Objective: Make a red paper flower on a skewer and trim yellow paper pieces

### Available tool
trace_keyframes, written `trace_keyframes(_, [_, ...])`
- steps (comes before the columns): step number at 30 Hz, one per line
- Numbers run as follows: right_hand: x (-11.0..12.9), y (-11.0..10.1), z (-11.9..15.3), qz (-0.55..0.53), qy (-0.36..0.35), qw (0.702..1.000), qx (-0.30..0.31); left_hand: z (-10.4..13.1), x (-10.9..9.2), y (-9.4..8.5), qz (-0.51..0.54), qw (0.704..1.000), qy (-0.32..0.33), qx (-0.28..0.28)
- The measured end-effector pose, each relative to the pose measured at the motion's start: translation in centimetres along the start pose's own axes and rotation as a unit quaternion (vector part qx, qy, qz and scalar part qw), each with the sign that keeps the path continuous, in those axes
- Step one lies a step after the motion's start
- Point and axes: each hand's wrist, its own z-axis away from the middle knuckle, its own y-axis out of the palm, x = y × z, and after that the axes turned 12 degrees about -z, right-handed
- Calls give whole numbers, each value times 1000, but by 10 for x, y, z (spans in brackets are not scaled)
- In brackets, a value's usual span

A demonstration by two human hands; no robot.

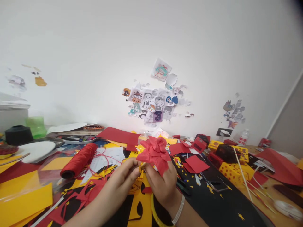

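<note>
A red paper flower (156,153) with layered, crumpled petals is held up in front of me at the centre. My right hand (163,183), with a bracelet at its wrist, is closed round the flower's underside. Close beside it on the left, my left hand (127,175) pinches a small yellow piece (142,166) just below the petals. The fingertips of both hands nearly meet there. Below the hands lies yellow paper with cut-out shapes (142,208).
A red thread spool (79,160) and yellow sheets (26,201) lie to the left. Red paper squares (196,164), scissors (216,186), yellow boxes (233,171) and thin sticks (242,175) are on the right. Stickers (158,104) cover part of the wall.
</note>
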Motion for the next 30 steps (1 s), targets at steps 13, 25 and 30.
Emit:
trace_keyframes(13, [2, -4, -3, 7, -24, 1000, -15, -1, 4, -7, 50, 996, -20, 67])
trace_keyframes(25, [4, 0, 4, -34, -14, 998, -45, 0, 1, -4, 21, 999, -16, 26])
trace_keyframes(30, [4, 1, 5, -5, -3, 999, -54, -1, 0, -4, 43, 999, -2, -28])
